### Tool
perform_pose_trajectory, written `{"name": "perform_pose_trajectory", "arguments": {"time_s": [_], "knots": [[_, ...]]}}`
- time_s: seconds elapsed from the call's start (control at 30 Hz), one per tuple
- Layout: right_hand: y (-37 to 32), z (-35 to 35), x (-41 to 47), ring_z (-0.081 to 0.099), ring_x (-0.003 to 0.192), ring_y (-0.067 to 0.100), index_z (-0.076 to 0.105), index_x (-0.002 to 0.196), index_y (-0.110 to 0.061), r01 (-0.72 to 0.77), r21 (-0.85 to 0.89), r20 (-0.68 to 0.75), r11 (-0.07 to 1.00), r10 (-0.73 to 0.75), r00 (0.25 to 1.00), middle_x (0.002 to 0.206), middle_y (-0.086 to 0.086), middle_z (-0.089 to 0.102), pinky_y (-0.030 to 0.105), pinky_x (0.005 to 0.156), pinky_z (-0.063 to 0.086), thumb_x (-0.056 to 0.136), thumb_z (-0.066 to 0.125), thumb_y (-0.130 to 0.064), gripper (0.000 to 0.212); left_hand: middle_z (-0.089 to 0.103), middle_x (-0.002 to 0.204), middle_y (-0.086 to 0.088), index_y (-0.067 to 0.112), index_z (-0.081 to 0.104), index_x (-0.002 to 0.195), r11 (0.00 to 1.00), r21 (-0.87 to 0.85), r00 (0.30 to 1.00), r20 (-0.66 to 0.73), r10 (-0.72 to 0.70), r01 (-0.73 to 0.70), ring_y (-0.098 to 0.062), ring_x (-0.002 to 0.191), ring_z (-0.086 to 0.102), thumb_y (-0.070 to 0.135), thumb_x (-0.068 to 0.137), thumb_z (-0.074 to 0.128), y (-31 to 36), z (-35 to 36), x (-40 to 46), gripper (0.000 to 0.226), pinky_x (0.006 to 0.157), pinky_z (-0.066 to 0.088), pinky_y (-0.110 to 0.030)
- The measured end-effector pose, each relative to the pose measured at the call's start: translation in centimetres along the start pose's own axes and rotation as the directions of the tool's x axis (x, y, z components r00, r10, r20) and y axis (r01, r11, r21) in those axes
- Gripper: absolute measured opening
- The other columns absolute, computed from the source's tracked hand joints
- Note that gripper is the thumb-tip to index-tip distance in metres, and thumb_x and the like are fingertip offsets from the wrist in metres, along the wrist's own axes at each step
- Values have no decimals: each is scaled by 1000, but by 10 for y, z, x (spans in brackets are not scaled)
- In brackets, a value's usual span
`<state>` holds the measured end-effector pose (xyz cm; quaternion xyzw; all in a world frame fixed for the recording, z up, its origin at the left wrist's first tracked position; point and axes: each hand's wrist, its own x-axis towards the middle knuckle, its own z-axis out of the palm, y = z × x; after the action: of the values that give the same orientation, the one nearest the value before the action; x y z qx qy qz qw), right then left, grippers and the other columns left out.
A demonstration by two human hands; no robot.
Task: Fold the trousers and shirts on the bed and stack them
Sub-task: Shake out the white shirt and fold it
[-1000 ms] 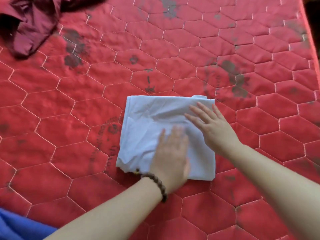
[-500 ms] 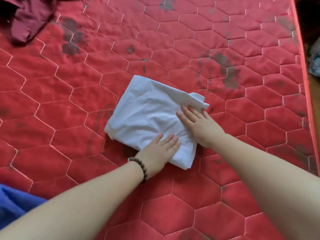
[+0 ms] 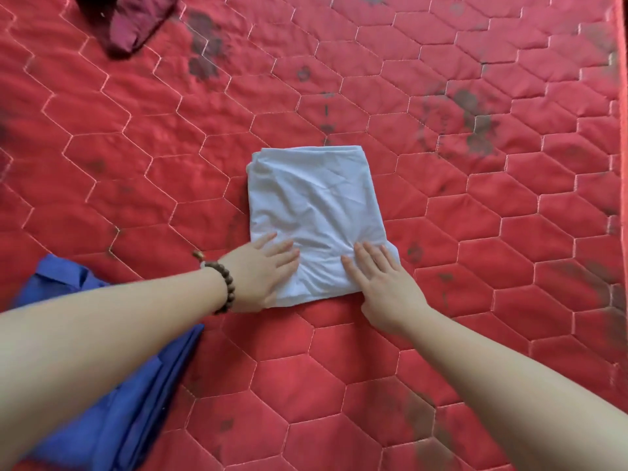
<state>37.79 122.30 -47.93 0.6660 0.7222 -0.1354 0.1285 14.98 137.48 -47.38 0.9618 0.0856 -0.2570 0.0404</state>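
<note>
On the red bed (image 3: pixel 441 334), both hands lie flat on a folded white shirt (image 3: pixel 316 212). The left hand (image 3: pixel 261 277) has a wide, loose grip and holds nothing; its straight fingers press the shirt's near left corner. The right hand (image 3: pixel 384 283) is spread the same way on the near right corner. The bed cover has stitched six-sided shapes and dark marks. A blue garment (image 3: pixel 112 419) lies near the left arm. A dark red garment (image 3: pixel 132 22) sits far off at the top.
</note>
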Motion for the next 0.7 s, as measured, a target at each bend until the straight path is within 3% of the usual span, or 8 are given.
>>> {"name": "perform_pose_trajectory", "arguments": {"time_s": [0.13, 0.27, 0.4, 0.43, 0.5, 0.57, 0.63, 0.7], "knots": [[19, 2, 0, -6, 147, 31, -1, 152, -12, 42, -64, 57, 997, -39, 998, 160, 14, -5, 39, 118, -9, 91, 20, -10, 65, 1, 157, -24, 1, -1, 150, 961, -148, 971, -16, -241, 236, -34, 146, -4, 51, 84, 34, 56, 3, 9, 89, 117, -2, -51], [17, -5, 7, 38, 136, 38, 40, 143, -5, 12, -63, -64, 998, -16, 998, 148, 20, 37, 47, 112, 32, 87, 20, -8, 59, -5, 157, -23, -1, -6, 149, 883, -159, 896, 18, -444, 441, -33, 146, -8, 28, 90, 33, 75, 7, 24, 76, 116, -6, -53], [10, -2, 9, 50, 126, 37, 52, 134, -4, -42, 62, -148, 997, 51, 988, 139, 19, 51, 49, 103, 43, 85, 28, -7, 55, 52, 139, -8, 9, 53, 134, 889, -148, 879, -149, -452, 433, -18, 131, 46, 7, 84, 17, 67, 11, 24, 62, 107, 40, -39], [9, 0, 9, 50, 127, 36, 53, 135, -5, -57, 94, -170, 994, 73, 983, 139, 17, 50, 47, 104, 42, 87, 30, -7, 53, 54, 137, -7, 10, 54, 133, 895, -143, 880, -174, -442, 422, -17, 130, 48, 6, 82, 14, 64, 11, 22, 65, 106, 41, -37], [9, 0, 12, 46, 131, 31, 51, 137, -10, -98, 176, -185, 979, 131, 974, 143, 12, 48, 41, 105, 38, 91, 37, -8, 47, 28, 154, -11, 4, 24, 148, 905, -177, 903, -123, -411, 387, -20, 143, 25, 3, 79, -2, 58, 16, 24, 74, 117, 20, -39], [9, -5, 13, 45, 133, 28, 54, 135, -13, -126, 270, -155, 955, 172, 973, 144, 8, 48, 38, 102, 35, 93, 44, -6, 43, 8, 160, -8, 6, 4, 151, 894, -262, 927, 4, -375, 363, -20, 147, 7, -3, 79, 2, 55, 9, 22, 73, 119, 3, -38], [6, -14, 7, 55, 118, 32, 61, 123, -13, -161, 335, -120, 928, 211, 970, 133, 7, 58, 38, 89, 40, 85, 50, 2, 43, 19, 158, -7, 9, 15, 150, 838, -430, 925, -16, -380, 337, -19, 146, 15, -12, 81, 24, 56, 0, 10, 72, 116, 8, -32], [2, -27, -9, 60, 99, 36, 60, 118, -17, -258, 386, -7, 886, 282, 959, 115, 10, 65, 38, 76, 41, 79, 47, 4, 46, 39, 148, -5, 15, 34, 145, 682, -669, 893, -59, -445, 296, -22, 137, 35, -14, 80, 37, 63, -7, -12, 70, 107, 21, -26]]}}
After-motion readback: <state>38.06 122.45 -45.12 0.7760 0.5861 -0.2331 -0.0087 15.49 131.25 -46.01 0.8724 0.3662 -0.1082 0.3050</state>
